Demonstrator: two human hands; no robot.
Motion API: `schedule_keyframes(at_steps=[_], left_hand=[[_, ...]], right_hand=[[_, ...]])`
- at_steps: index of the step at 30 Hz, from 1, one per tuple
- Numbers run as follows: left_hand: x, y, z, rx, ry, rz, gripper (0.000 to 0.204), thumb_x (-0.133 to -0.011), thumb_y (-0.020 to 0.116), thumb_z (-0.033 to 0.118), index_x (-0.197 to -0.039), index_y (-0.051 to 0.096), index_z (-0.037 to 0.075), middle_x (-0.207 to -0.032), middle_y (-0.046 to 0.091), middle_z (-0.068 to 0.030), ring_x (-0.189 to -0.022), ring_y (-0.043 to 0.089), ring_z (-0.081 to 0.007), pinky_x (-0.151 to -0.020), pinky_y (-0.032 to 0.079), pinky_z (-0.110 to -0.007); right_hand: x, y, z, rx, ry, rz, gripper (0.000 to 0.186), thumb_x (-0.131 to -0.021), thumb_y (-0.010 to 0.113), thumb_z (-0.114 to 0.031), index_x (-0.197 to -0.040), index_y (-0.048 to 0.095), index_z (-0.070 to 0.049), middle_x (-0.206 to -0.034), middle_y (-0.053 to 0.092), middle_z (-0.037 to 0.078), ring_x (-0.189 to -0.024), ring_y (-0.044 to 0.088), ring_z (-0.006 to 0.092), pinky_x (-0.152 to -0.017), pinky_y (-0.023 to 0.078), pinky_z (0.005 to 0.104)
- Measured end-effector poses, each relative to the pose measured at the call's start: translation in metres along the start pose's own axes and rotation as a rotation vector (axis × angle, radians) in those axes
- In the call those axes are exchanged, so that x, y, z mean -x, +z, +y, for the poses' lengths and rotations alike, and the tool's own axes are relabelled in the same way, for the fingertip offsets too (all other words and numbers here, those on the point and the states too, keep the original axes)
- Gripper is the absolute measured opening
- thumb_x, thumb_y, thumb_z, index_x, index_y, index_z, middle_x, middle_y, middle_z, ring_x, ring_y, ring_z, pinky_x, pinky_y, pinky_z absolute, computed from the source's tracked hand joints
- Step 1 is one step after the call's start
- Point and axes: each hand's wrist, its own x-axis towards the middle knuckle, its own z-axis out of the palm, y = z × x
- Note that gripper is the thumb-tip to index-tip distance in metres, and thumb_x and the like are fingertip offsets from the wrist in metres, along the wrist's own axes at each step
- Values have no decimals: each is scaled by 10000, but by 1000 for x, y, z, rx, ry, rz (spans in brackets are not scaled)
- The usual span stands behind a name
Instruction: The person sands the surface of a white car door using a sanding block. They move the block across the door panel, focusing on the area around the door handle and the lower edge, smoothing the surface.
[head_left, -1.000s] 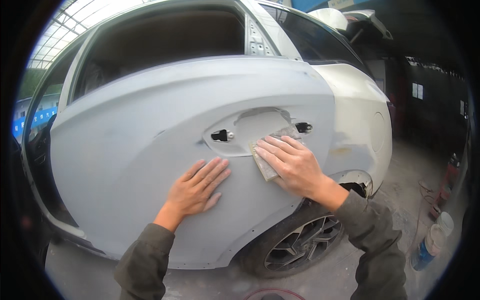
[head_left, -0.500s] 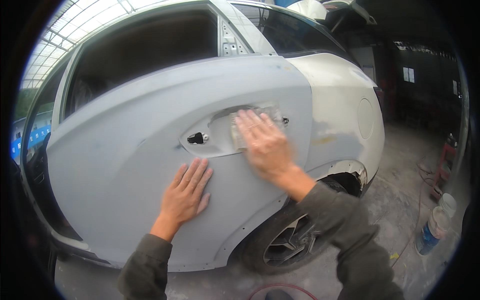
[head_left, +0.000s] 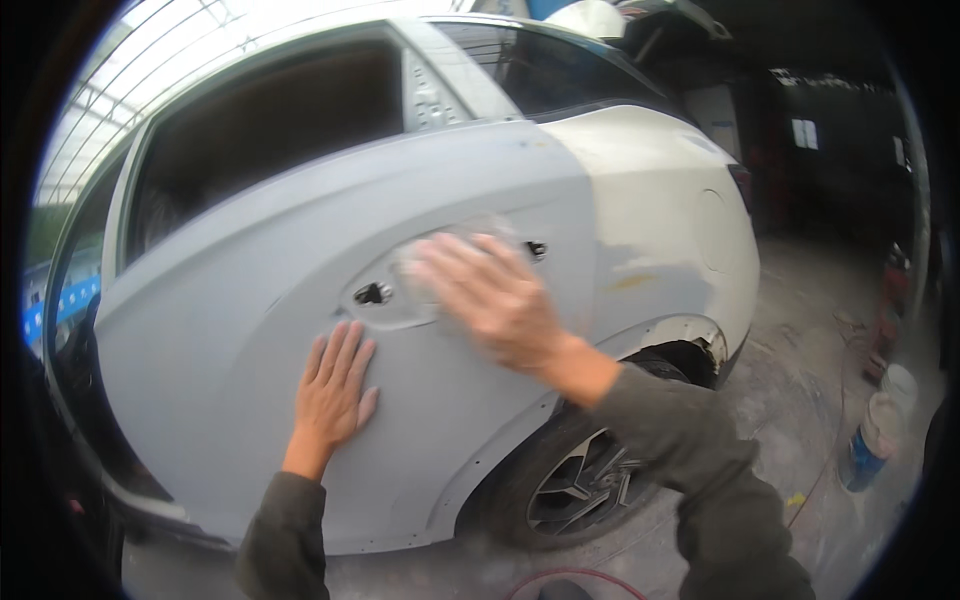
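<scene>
A grey-primed car door (head_left: pixel 220 400) fills the middle of the head view. My left hand (head_left: pixel 335 392) lies flat on its surface below the handle recess, fingers stretched out and holding nothing. Over the recess, my right hand (head_left: pixel 488 302) presses a pale sheet, apparently sandpaper (head_left: pixel 497 226), against the door. Motion blurs that hand and the sheet, whose larger part is hidden under the fingers. A dark cutout (head_left: pixel 373 293) shows at the recess's left end, and a smaller hole (head_left: pixel 537 250) at its right.
The cream rear quarter panel (head_left: pixel 660 170) has a grey patch beside the door. Below my right forearm is the rear wheel (head_left: pixel 585 490). A bucket (head_left: pixel 876 430) stands on the floor at the right, near a thin red hose (head_left: pixel 838 440).
My right hand has slid left with the sheet across the handle recess. My left hand remains flat on the door in about the same spot. The whole view has shifted slightly.
</scene>
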Motion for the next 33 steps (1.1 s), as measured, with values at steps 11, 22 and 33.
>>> schedule_keyframes(at_steps=[11,22,33], left_hand=[[8,16,-10,-78,32,97,760,-920,645,331,-1598,461,42,-1722,384,-198,-1620,312,-392,-1328,218,-567],[51,56,43,24,-99,58,926,-883,753,321,-1663,341,39,-1761,292,-212,-1651,226,-399,-1343,185,-539],[145,100,83,-139,151,-30,719,-984,652,518,-1586,533,143,-1722,412,-117,-1623,328,-291,-1343,205,-486]], right_hand=[[26,7,119,187,331,-159,628,-1021,642,-220,-1623,488,-126,-1697,459,85,-1602,369,286,-1330,258,535],[164,-20,-9,165,380,-331,667,-916,652,-94,-1576,555,-111,-1710,451,60,-1614,355,283,-1340,203,535],[123,51,-136,-188,310,-294,633,-950,594,-105,-1582,562,-121,-1703,466,62,-1615,358,277,-1339,185,550]])
